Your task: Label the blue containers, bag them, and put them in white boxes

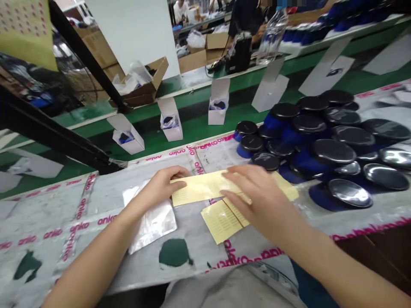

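Observation:
My left hand (165,186) pinches the left end of a long yellow printed paper sheet (201,188), thumb on the near face. At the sheet's other end, my right hand (258,192) has its fingers and thumb closed around the paper, hiding part of it. Below that hand lies a yellow printed leaflet stack (221,220) with a brown band across it. More yellow paper (287,187) shows beyond the right hand. Shiny clear-white plastic bags (157,226) lie flat beneath my left wrist.
To the right, dark blue cups with black bases (334,149) are piled bottom up. Open white boxes (218,112) with bagged blue items stand along the green conveyor (192,102). A black metal post (64,132) slants at left. A person (244,21) is across the line.

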The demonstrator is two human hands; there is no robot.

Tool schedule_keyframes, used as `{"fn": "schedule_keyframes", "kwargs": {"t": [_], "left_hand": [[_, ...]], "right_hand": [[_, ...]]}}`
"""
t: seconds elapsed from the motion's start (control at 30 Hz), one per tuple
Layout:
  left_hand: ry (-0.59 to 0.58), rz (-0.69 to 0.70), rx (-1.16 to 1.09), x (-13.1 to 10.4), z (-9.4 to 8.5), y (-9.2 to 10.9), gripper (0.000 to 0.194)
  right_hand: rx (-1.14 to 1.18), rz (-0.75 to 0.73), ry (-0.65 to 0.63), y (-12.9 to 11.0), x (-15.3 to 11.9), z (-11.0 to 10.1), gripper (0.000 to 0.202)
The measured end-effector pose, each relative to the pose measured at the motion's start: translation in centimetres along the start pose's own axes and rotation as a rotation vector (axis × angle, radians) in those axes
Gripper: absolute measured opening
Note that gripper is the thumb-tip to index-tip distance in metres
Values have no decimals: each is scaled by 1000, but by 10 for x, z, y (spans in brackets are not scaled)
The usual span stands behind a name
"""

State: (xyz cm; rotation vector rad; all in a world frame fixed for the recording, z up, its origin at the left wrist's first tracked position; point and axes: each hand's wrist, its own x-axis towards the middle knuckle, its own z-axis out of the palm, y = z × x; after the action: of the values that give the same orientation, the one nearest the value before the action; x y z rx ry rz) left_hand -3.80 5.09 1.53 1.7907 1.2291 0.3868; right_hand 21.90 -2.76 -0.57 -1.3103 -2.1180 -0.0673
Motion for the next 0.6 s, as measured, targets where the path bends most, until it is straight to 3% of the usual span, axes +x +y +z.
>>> {"fn": "schedule_keyframes", "kwargs": {"t": [0.1, 0.23, 0.37, 0.5, 0.6], "left_hand": [[0, -15, -274, -3, 11, -2, 20], [11, -31, -535, -10, 20, 1, 22], [-73, -63, -647, -17, 23, 6, 28], [-11, -72, -613, -21, 29, 10, 27], [12, -87, -660, -22, 33, 14, 25]], "right_hand": [[176, -26, -72, -28, 2, 22, 28], [258, 20, -81, -36, 5, 42, 26], [354, 99, -13, -31, 6, 41, 14], [444, 130, 35, -32, 6, 32, 13], [351, 86, 104, -36, 6, 29, 15]]}}
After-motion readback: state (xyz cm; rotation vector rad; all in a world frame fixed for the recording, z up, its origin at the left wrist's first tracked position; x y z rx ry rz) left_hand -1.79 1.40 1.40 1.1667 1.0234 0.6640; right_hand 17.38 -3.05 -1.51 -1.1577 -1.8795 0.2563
